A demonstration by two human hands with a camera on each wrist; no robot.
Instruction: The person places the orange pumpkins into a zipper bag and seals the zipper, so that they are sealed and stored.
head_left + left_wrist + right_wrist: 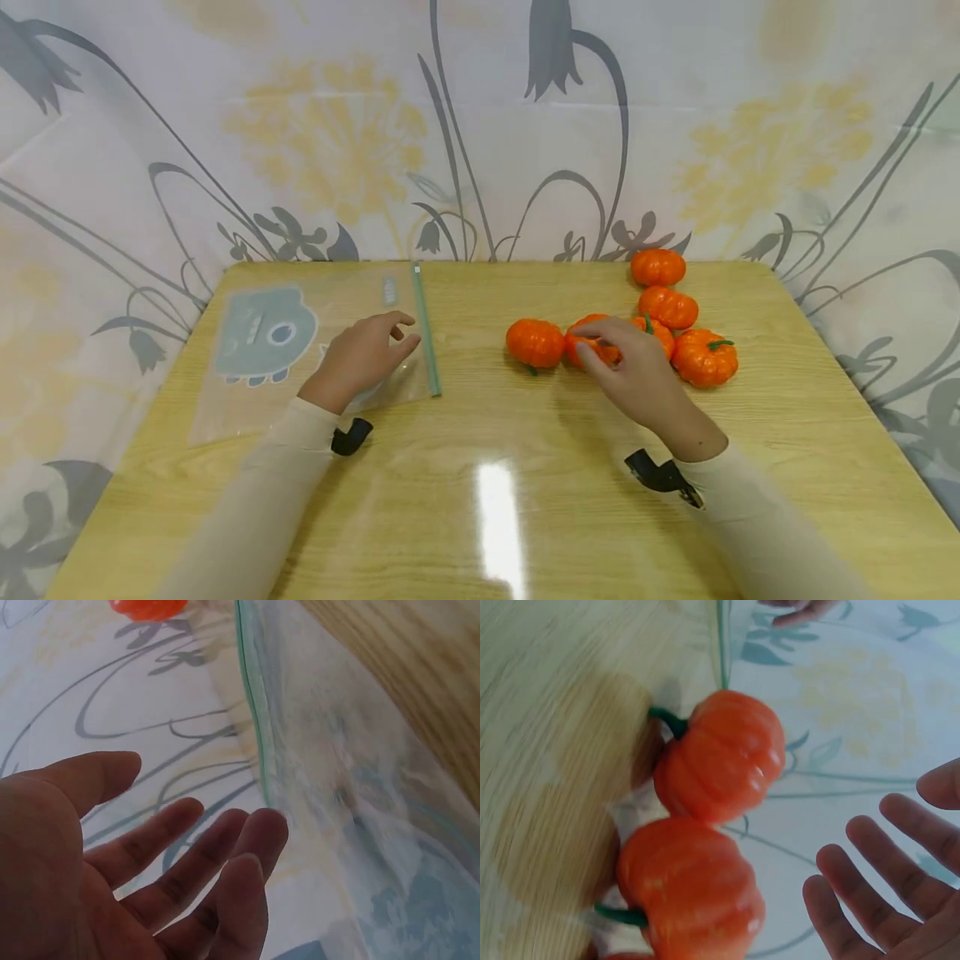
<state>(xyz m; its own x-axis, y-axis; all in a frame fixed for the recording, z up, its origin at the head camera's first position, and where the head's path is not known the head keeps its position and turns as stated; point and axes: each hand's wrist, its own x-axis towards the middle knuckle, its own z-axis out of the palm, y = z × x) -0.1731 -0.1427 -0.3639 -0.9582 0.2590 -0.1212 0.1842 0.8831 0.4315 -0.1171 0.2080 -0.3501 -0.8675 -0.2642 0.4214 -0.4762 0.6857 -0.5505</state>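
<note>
My left hand [365, 357] hovers over a clear zip bag [382, 333] printed with a grey-blue cartoon dinosaur. Its fingers are loosely bent and hold nothing in the left wrist view, with the bag's green zip strip [255, 705] just past them. My right hand [633, 371] is above the group of small orange pumpkins, its fingers relaxed and apart. In the head view it partly covers one pumpkin [585, 342]. To the left of that one sits another pumpkin [536, 342] with a green stem. The right wrist view shows a gap between the fingers and the nearest pumpkin [690, 889].
More pumpkins lie at the right: one [705, 357] beside my right wrist and two behind, the farthest pumpkin [657, 267] at the table's back edge. The wooden table [420, 500] meets a flower-patterned curtain [480, 125] at the back and sides.
</note>
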